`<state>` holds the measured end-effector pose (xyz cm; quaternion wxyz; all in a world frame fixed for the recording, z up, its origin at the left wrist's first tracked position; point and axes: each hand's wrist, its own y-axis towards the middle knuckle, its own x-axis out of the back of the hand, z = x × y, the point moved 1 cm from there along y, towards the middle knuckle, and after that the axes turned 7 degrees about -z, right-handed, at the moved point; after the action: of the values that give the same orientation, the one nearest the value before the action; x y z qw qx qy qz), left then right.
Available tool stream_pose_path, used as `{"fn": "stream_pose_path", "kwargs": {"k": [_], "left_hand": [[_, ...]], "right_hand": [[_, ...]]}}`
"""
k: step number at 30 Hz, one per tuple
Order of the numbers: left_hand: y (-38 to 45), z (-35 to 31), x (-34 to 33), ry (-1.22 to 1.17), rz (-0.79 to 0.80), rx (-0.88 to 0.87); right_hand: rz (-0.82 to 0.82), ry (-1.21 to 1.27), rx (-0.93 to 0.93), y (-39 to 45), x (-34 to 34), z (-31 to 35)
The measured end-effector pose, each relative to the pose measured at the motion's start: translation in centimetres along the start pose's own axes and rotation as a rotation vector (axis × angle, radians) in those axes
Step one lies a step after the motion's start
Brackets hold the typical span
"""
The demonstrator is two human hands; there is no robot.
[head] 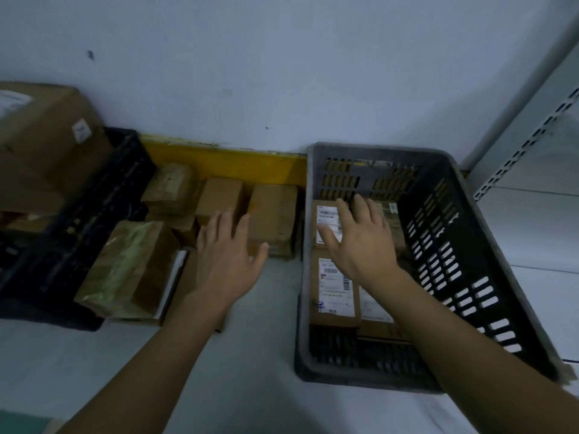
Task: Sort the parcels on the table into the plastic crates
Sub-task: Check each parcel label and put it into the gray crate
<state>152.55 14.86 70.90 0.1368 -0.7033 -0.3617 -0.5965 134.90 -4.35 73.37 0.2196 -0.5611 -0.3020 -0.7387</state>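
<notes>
Grey crate (488,252): at 3 o'clock on the worktop (257,355), four labelled parcels (335,289) in it already, I'd say.
Left to sort: several brown parcels (272,214) at 10 to 12 o'clock beside the black crate (94,214) (holding a big box).
Left hand (228,255): fingers spread, empty, over the loose parcels.
Right hand (363,239): fingers spread, over the crated ones.

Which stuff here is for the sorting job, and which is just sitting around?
For the job: parcels on the table, grey crate, black crate, left hand, right hand.

Just there: yellow strip, metal shelf post, wall.
</notes>
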Motion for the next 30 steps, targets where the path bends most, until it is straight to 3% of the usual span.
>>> {"fn": "stream_pose_path", "kwargs": {"k": [6,12,15,21,30], "left_hand": [[-1.3,9.7,-0.4,0.035,0.055,0.07],[-2.5,18.5,-1.4,0.016,0.175,0.051],[-3.2,21.6,-2.4,0.021,0.279,0.029],[-3.5,24.9,-3.9,0.064,0.399,0.03],[-4.1,25.9,-3.5,0.152,0.419,-0.039]], "right_hand": [[-0.015,0.051,0.102,-1.1,-0.9,10.8],[0.144,0.09,-0.043,-5.0,-9.8,18.8],[0.323,0.062,-0.139,-8.2,-15.5,20.4],[0.512,0.014,-0.251,-10.5,-21.6,22.0],[0.684,0.036,-0.292,-9.5,-26.3,24.2]]}}
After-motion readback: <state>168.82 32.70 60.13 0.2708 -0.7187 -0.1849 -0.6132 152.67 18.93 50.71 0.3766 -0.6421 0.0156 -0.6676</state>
